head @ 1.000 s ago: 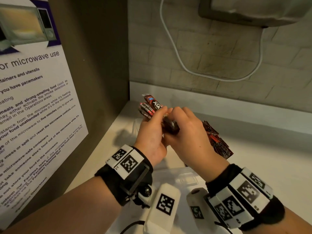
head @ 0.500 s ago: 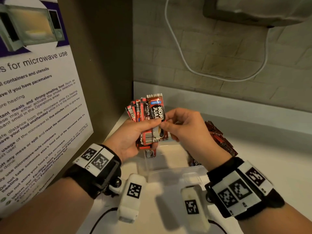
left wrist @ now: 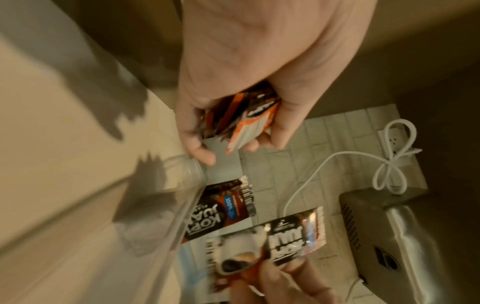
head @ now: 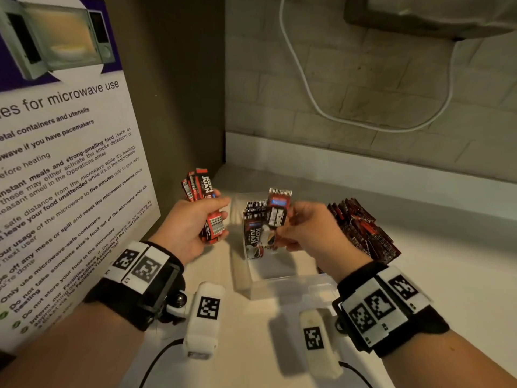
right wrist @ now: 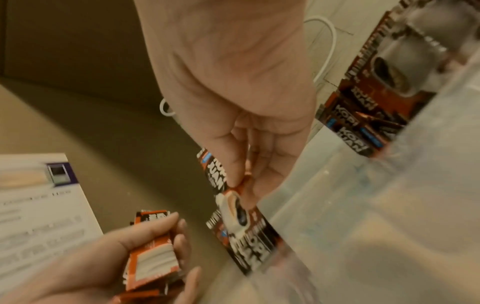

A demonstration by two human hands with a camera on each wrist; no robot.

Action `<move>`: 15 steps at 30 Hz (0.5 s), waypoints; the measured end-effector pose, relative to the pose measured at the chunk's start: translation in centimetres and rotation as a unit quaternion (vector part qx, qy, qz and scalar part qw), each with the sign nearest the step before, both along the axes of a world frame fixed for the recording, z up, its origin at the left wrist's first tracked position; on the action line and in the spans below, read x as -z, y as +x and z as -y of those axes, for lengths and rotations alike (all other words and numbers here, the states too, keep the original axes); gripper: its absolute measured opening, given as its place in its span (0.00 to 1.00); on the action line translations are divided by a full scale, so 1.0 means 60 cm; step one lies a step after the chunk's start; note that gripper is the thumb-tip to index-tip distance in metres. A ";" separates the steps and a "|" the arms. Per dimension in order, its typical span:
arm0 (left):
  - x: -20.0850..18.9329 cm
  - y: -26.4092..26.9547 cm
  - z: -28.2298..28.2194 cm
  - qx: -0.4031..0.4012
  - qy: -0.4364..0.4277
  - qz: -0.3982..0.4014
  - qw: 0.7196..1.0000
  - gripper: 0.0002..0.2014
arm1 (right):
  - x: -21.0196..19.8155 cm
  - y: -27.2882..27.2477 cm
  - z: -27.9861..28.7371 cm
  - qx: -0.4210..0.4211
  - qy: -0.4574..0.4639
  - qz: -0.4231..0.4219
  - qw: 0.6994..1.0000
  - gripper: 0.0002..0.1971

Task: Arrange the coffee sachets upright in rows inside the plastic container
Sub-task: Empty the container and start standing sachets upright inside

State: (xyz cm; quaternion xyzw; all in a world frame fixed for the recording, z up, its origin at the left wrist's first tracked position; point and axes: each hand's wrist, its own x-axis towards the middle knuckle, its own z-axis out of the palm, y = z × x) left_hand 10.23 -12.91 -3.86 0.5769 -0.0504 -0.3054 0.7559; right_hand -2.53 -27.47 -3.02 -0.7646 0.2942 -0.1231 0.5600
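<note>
Left hand (head: 193,228) grips a spare bundle of sachets (head: 205,203); right hand (head: 307,228) pinches one sachet (head: 277,211) over the plastic container (head: 251,278). Recommend lowering it vertically (label forward) flush against the standing row (head: 253,228)

on my head view the left of the frame is filled by a microwave-use poster (head: 64,152), white with black text and a microwave photo on purple at its top, fixed to a dull brown side panel (head: 179,88). behind it a pale tiled wall (head: 349,88) carries a white cable (head: 307,88) looping down from the upper middle toward a grey appliance (head: 436,15) at the upper right. the pale counter (head: 447,275) fills the lower right.
</note>
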 end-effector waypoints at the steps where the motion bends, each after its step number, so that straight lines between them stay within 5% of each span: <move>1: 0.005 -0.001 -0.001 -0.007 0.004 -0.009 1.000 0.08 | 0.010 0.002 -0.002 -0.014 -0.004 -0.034 0.999 0.05; 6: 0.020 -0.015 0.002 0.005 0.005 -0.040 0.999 0.07 | 0.046 0.022 -0.008 -0.051 -0.027 -0.118 0.991 0.11; 15: 0.022 -0.010 -0.002 0.016 0.016 -0.072 0.997 0.06 | 0.066 0.037 -0.012 -0.026 -0.018 -0.113 0.993 0.09</move>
